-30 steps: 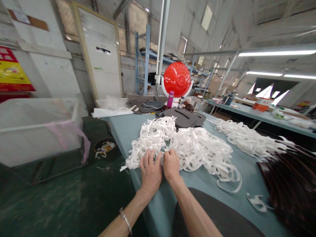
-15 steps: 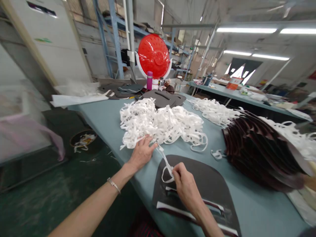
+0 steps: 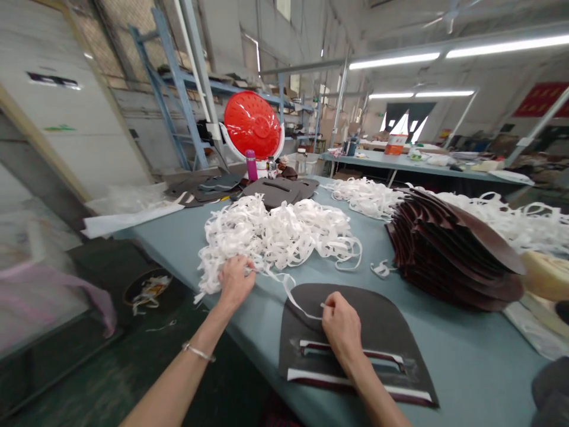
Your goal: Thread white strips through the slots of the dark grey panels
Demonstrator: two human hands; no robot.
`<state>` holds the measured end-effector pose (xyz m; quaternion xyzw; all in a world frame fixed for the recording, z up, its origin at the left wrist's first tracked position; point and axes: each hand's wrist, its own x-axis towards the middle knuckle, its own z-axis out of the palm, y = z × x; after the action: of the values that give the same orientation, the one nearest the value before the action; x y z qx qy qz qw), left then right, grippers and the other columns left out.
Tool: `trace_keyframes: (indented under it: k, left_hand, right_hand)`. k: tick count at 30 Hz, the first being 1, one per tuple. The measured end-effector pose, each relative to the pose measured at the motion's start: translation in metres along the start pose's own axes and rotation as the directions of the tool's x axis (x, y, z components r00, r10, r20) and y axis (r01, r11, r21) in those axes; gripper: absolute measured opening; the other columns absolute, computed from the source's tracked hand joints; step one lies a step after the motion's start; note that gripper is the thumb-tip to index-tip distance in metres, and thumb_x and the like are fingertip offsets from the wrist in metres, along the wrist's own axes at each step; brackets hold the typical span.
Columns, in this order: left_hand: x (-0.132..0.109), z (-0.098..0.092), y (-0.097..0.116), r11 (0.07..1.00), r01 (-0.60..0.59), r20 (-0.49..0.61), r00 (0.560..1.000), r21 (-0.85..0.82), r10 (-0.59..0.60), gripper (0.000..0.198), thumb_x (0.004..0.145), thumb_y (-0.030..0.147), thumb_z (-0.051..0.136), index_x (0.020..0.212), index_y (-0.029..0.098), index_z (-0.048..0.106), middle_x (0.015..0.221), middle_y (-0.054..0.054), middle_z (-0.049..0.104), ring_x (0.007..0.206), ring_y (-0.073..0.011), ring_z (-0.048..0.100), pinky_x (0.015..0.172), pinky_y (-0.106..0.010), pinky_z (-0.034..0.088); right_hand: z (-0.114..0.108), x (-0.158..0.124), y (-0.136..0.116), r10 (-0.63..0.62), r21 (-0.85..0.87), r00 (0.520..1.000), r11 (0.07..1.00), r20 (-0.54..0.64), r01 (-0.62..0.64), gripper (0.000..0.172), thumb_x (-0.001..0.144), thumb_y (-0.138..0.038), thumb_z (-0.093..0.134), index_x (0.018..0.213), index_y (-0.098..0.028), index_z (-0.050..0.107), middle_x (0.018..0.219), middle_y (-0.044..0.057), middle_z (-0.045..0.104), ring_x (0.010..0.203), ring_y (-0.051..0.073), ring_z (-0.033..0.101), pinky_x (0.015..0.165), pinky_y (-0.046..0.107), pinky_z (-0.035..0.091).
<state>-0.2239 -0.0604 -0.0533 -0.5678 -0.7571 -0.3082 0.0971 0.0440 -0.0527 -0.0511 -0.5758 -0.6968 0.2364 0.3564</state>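
A heap of white strips [image 3: 284,231] lies on the blue-green table [image 3: 462,367]. At the heap's near left edge, my left hand [image 3: 237,279] has its fingers closed on the white strip. That strip [image 3: 291,296] runs in a loose curve to my right hand [image 3: 341,323], which pinches its other part above the dark grey panel [image 3: 377,308]. The panel lies flat and has a slot framed in dark red and white, with a white band along its near edge.
A stack of dark red-brown panels [image 3: 453,255] stands on the right, with more white strips [image 3: 368,196] behind it. Grey panels [image 3: 278,191], a purple bottle [image 3: 251,166] and a red round heater [image 3: 253,124] are at the back. A small strip scrap [image 3: 382,269] lies near the stack.
My left hand has moved left and closed on the strip. My right hand has shifted slightly right, and the strip between them is longer and looser. The camera view has turned right.
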Motion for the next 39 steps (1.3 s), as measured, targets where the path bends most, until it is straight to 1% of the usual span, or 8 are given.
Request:
trace_keyframes:
  k: [6, 10, 13, 16, 24, 29, 35, 39]
  left_hand:
    - [-0.018, -0.018, 0.008, 0.997, 0.062, -0.039, 0.997, 0.042, -0.061, 0.035, 0.077, 0.011, 0.050, 0.110, 0.023, 0.057, 0.116, -0.009, 0.054, 0.115, -0.0287, 0.048, 0.096, -0.047, 0.038]
    - [-0.056, -0.021, 0.041, 0.991, 0.125, -0.201, 0.973, 0.036, -0.116, 0.030, 0.082, 0.016, 0.049, 0.112, 0.017, 0.053, 0.131, -0.016, 0.041, 0.126, -0.0324, 0.039, 0.100, -0.049, 0.034]
    - [-0.087, -0.014, 0.063, 0.987, -0.093, 0.002, 0.996, -0.134, 0.094, 0.036, 0.086, 0.021, 0.048, 0.122, 0.019, 0.045, 0.131, -0.013, 0.045, 0.127, -0.0268, 0.041, 0.101, -0.044, 0.036]
    - [-0.103, -0.008, 0.072, 0.932, -0.264, 0.260, 0.909, -0.249, 0.327, 0.046, 0.087, 0.024, 0.048, 0.132, 0.024, 0.037, 0.132, -0.009, 0.049, 0.128, -0.0242, 0.041, 0.104, -0.044, 0.032]
    - [-0.057, 0.011, 0.061, 0.966, -0.190, 0.389, 0.888, -0.178, 0.246, 0.047, 0.080, 0.033, 0.058, 0.125, 0.025, 0.044, 0.125, -0.007, 0.055, 0.119, -0.0272, 0.048, 0.099, -0.048, 0.034]
    - [-0.052, -0.001, 0.101, 0.936, -0.131, 0.247, 0.944, -0.326, 0.218, 0.018, 0.084, 0.023, 0.052, 0.102, 0.019, 0.053, 0.102, -0.006, 0.061, 0.102, -0.0222, 0.057, 0.091, -0.039, 0.043]
    - [-0.086, -0.018, 0.176, 0.681, -0.473, 0.266, 0.676, -0.559, 0.687, 0.045, 0.082, 0.028, 0.064, 0.124, 0.026, 0.048, 0.131, -0.007, 0.052, 0.130, -0.0237, 0.038, 0.106, -0.043, 0.030]
    - [-0.096, -0.008, 0.189, 0.690, -0.533, 0.269, 0.660, -0.489, 0.701, 0.010, 0.086, 0.023, 0.058, 0.096, 0.024, 0.061, 0.129, -0.006, 0.054, 0.129, -0.0256, 0.039, 0.104, -0.048, 0.027]
  right_hand:
    - [-0.010, 0.006, 0.020, 0.089, 0.200, 0.996, 0.976, 0.023, -0.091, 0.021, 0.076, -0.026, 0.042, 0.084, -0.021, 0.062, 0.080, 0.005, 0.066, 0.077, 0.020, 0.061, 0.068, 0.029, 0.041]
    - [-0.004, -0.001, 0.024, 0.136, 0.357, 0.980, 0.917, 0.145, -0.180, 0.035, 0.079, -0.037, 0.043, 0.100, -0.016, 0.061, 0.069, 0.003, 0.064, 0.055, 0.018, 0.059, 0.053, 0.029, 0.045]
    - [-0.010, -0.009, 0.030, 0.153, 0.429, 0.964, 0.872, 0.219, -0.235, 0.037, 0.077, -0.040, 0.049, 0.101, -0.015, 0.061, 0.069, 0.002, 0.063, 0.054, 0.017, 0.061, 0.052, 0.028, 0.047]
    - [-0.031, -0.017, 0.045, 0.177, 0.446, 0.956, 0.855, 0.232, -0.266, 0.029, 0.074, -0.040, 0.057, 0.089, -0.016, 0.063, 0.067, 0.000, 0.062, 0.055, 0.015, 0.061, 0.057, 0.027, 0.047]
    - [-0.094, -0.057, 0.082, 0.290, 0.462, 0.941, 0.820, 0.172, -0.337, 0.028, 0.080, -0.045, 0.058, 0.087, -0.018, 0.058, 0.053, -0.006, 0.054, 0.051, 0.010, 0.048, 0.056, 0.023, 0.037]
    - [-0.092, -0.068, 0.076, 0.311, 0.629, 0.934, 0.694, 0.176, -0.350, 0.028, 0.074, -0.039, 0.070, 0.088, -0.018, 0.057, 0.070, -0.002, 0.062, 0.063, 0.011, 0.056, 0.064, 0.024, 0.042]
    - [-0.082, -0.068, 0.055, 0.253, 0.749, 0.945, 0.579, 0.210, -0.322, 0.024, 0.076, -0.034, 0.070, 0.088, -0.019, 0.056, 0.074, -0.002, 0.062, 0.060, 0.009, 0.056, 0.060, 0.023, 0.044]
    - [-0.091, -0.078, 0.046, 0.276, 0.784, 0.941, 0.533, 0.196, -0.319, 0.023, 0.077, -0.032, 0.069, 0.089, -0.020, 0.053, 0.074, -0.003, 0.061, 0.057, 0.008, 0.055, 0.054, 0.021, 0.043]
